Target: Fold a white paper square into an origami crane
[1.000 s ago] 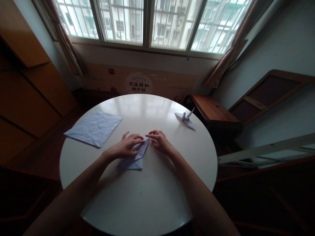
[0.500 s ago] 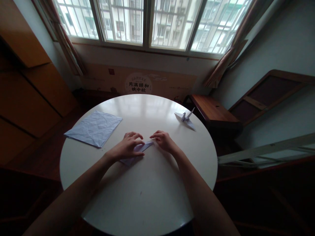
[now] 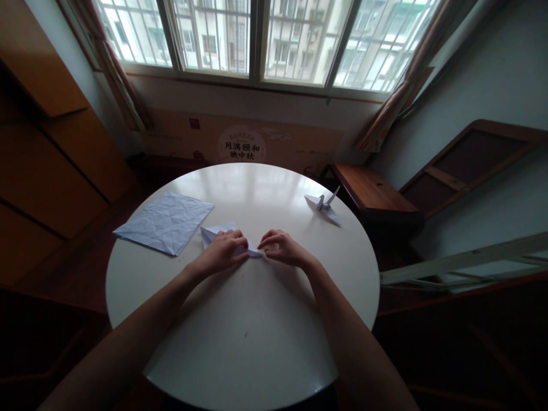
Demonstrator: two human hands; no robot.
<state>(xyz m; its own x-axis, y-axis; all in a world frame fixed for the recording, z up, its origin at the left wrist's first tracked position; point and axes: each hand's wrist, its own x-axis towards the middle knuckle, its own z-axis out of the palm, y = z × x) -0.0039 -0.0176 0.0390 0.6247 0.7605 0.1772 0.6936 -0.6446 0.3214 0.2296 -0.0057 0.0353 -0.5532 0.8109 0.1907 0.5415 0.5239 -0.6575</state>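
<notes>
A folded piece of pale paper (image 3: 208,235) lies partly under my left hand (image 3: 225,249), its upper-left corners showing beyond the knuckles and a narrow tip poking out to the right. The left fingers are curled and closed on it, holding it at the table. My right hand (image 3: 282,249) is bent at the narrow tip, thumb and forefinger pinched close to it. Where those fingertips meet the paper is too small to see clearly. Much of the folded paper is hidden by the left hand.
On the round white table (image 3: 244,354) a creased square paper sheet (image 3: 166,222) lies at the left. A folded paper crane (image 3: 324,204) stands at the right. Behind the table's right side is a wooden bench (image 3: 372,191); an orange cabinet (image 3: 51,171) stands at the left.
The folded paper has turned, so its wide part now shows above my left hand rather than below. My left fingers have closed further; the right hand has moved slightly.
</notes>
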